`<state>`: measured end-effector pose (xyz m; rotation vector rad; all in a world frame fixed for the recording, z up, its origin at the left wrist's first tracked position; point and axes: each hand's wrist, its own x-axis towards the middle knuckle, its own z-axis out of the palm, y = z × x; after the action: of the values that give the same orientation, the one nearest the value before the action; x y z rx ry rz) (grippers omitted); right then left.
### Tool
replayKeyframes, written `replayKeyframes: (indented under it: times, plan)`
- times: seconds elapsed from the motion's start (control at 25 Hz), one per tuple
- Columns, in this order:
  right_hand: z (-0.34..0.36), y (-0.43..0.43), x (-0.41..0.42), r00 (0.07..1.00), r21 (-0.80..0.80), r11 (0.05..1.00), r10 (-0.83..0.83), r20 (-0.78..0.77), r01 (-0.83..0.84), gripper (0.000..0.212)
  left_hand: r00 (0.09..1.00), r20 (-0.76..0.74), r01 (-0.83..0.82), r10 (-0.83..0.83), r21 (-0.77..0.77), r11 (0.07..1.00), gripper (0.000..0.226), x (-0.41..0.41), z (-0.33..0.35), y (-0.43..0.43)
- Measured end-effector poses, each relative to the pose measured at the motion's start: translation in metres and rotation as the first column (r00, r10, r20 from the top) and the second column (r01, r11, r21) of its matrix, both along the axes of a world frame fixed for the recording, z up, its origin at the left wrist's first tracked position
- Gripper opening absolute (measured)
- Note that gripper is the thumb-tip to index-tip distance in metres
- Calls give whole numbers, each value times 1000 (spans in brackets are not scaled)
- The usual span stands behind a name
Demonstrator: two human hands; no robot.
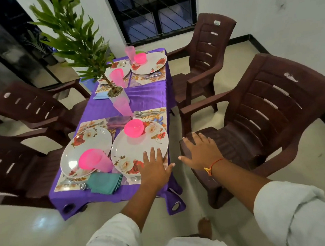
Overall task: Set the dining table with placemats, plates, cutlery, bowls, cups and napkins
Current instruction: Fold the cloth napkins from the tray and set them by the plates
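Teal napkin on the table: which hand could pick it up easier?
Probably left. The left hand lies open at the rim of the near plate, close to the teal napkin. The right hand is off the table, over the brown chair.

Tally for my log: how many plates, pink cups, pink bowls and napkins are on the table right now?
plates: 4
pink cups: 4
pink bowls: 3
napkins: 3
Total: 14
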<state>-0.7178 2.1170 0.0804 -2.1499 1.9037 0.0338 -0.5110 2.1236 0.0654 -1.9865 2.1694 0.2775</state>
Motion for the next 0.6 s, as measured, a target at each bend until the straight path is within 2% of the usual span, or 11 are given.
replayKeyframes:
  times: [0.2, 0.36, 0.44, 0.6]
  plan:
    - [-13, -43, 25, 991, 72, 989, 132, -33, -129, 84, 978, -87, -192, 192, 7, 981, 82, 12, -22, -7]
    - [-25, -72, 41, 987, 125, 979, 160, 3, -159, 81, 942, -109, -318, 317, 11, 948, 83, 21, -43, -12]
    - [-32, -81, 47, 987, 148, 977, 141, 83, -152, 78, 918, -130, -373, 374, 30, 927, 82, 22, -48, -13]
    - [-41, -96, 44, 934, 256, 957, 34, 355, -132, 66, 856, -168, -489, 490, 45, 871, 80, 15, -51, -7]
